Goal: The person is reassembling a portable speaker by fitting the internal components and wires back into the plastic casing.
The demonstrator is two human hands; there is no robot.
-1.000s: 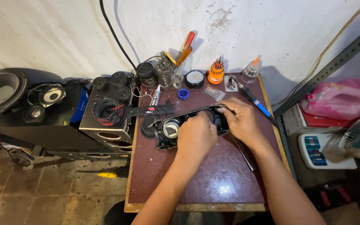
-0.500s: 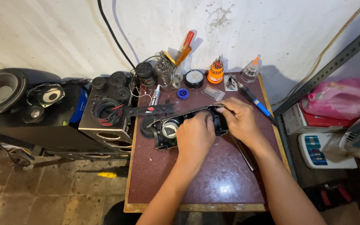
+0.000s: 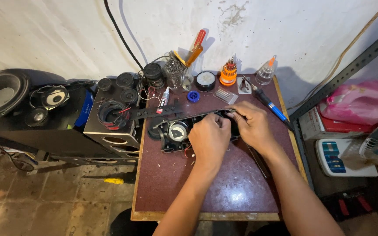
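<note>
Barely shifted since a moment earlier: left hand (image 3: 209,136) and right hand (image 3: 251,124), fingers curled onto long black plastic speaker housing (image 3: 176,131) at centre of small maroon-topped table (image 3: 224,192). Probably mid-disassembly; pinch point hidden. Next move called for steady, careful prying.

Dim, warm, even light; soft shadows fall on the wall (image 3: 285,35); edges bend slightly.
</note>
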